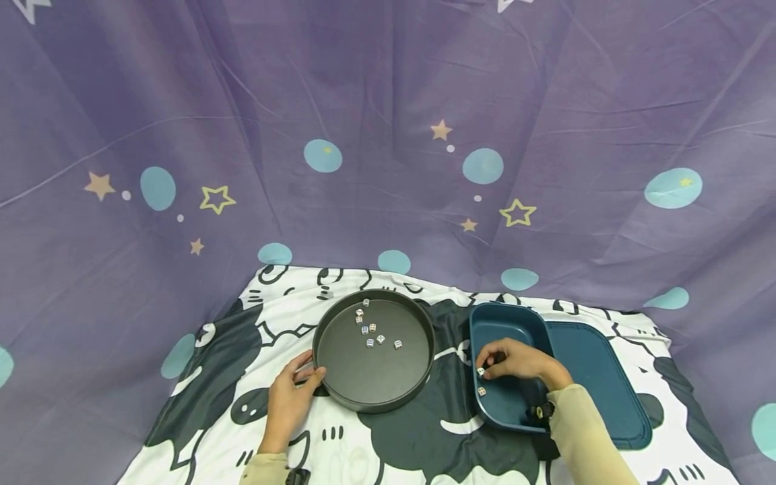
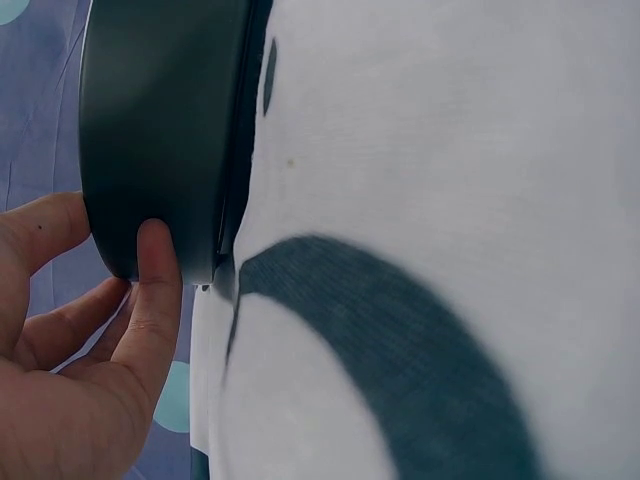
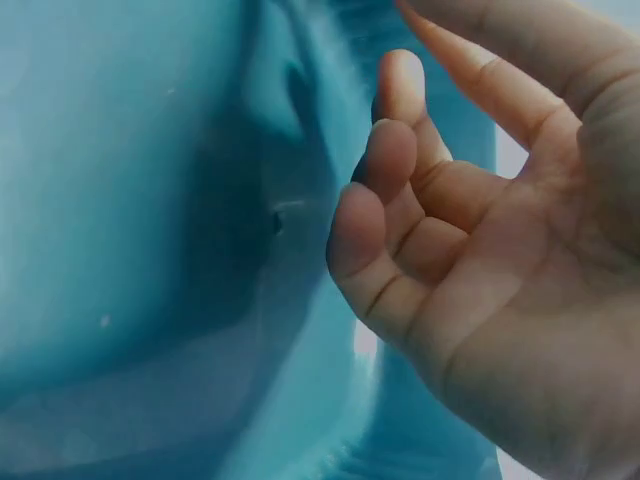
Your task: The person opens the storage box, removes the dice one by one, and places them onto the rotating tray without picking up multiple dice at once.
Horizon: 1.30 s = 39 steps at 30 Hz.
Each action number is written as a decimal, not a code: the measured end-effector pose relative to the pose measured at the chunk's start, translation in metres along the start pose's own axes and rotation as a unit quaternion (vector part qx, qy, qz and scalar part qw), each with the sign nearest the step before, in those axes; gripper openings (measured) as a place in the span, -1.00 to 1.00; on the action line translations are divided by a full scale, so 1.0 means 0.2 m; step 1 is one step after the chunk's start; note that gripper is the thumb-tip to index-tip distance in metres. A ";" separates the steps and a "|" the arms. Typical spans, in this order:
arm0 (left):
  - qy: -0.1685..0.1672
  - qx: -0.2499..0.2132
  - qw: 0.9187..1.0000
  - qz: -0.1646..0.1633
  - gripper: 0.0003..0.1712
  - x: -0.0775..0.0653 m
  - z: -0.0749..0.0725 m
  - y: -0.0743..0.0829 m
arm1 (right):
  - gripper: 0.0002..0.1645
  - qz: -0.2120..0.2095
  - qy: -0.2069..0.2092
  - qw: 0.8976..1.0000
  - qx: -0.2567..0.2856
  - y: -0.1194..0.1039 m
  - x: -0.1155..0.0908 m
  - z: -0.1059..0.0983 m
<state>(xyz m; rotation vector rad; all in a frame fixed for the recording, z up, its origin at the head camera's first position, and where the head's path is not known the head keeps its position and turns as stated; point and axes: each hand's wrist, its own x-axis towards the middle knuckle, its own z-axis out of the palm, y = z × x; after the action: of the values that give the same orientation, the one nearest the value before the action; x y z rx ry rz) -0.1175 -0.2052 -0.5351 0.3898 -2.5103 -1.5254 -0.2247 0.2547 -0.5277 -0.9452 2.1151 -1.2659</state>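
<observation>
My left hand (image 1: 289,403) holds the near left side of a round dark grey pan (image 1: 376,387), with its thumb at the rim. In the left wrist view, fingertips (image 2: 157,245) lie against the pan's outer wall. Several small white dice (image 1: 380,339) are scattered on the pan's floor, mostly toward the back. My right hand (image 1: 518,359) reaches into a blue rectangular container (image 1: 506,325) and pinches a white die (image 1: 481,372) between thumb and fingers. Another die (image 1: 481,391) lies just below it, by the container's left wall. The right wrist view shows three fingers curled, the pinched die out of sight.
A flat blue lid (image 1: 597,367) lies to the right of the container, partly behind the right forearm. Everything stands on a white and dark grey patterned cloth (image 1: 339,438). A purple curtain (image 1: 388,135) with stars and dots hangs behind the table.
</observation>
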 end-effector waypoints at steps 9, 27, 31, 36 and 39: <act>0.001 0.000 1.000 0.001 -0.43 0.00 0.00 0.00 | -0.82 0.007 0.036 0.999 -0.013 -0.06 -0.01 -0.03; -0.001 -0.005 1.000 0.001 -0.42 0.00 -0.01 -0.01 | -0.82 0.006 0.093 0.993 -0.076 -0.23 -0.01 -0.08; 0.000 -0.004 1.000 0.001 -0.42 0.00 0.00 -0.01 | -0.82 0.009 0.103 0.992 -0.070 -0.28 0.02 -0.09; 0.000 -0.003 1.000 0.001 -0.43 0.00 0.00 0.00 | -0.80 -0.001 0.105 0.993 -0.051 -0.34 0.06 -0.10; 0.000 -0.003 1.000 0.001 -0.43 0.00 0.00 0.00 | -0.79 0.000 0.099 0.994 -0.044 -0.37 0.08 -0.10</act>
<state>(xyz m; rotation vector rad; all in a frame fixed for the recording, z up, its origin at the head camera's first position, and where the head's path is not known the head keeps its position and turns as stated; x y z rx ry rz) -0.1176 -0.2056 -0.5353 0.3862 -2.5055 -1.5310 -0.2272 0.2288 -0.4535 -0.8854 2.3401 -1.3248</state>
